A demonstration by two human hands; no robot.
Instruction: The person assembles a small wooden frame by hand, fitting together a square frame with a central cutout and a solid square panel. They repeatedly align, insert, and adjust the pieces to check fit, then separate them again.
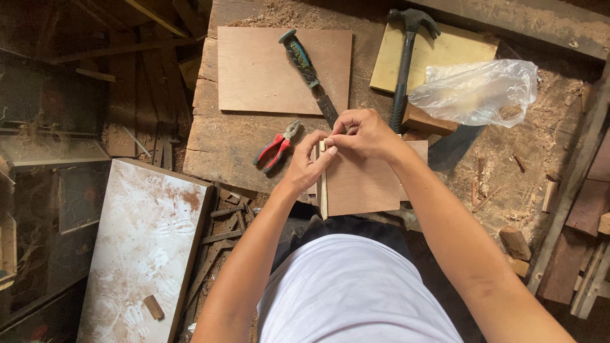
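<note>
A small brown plywood panel [362, 184] lies at the near edge of the wooden workbench [222, 146], with a thin pale wood strip [323, 190] standing along its left edge. My left hand [306, 164] presses against the strip from the left. Over the strip's top end, my right hand [362, 134] has its fingers pinched together; whatever small thing they hold is hidden.
On the bench lie red-handled pliers [276, 147], a chisel [309, 73] across a larger plywood sheet [267, 76], a black hammer [406, 54], a yellowish board [451, 51] and a clear plastic bag [480, 92]. A dusty white panel [143, 248] leans at lower left among offcuts.
</note>
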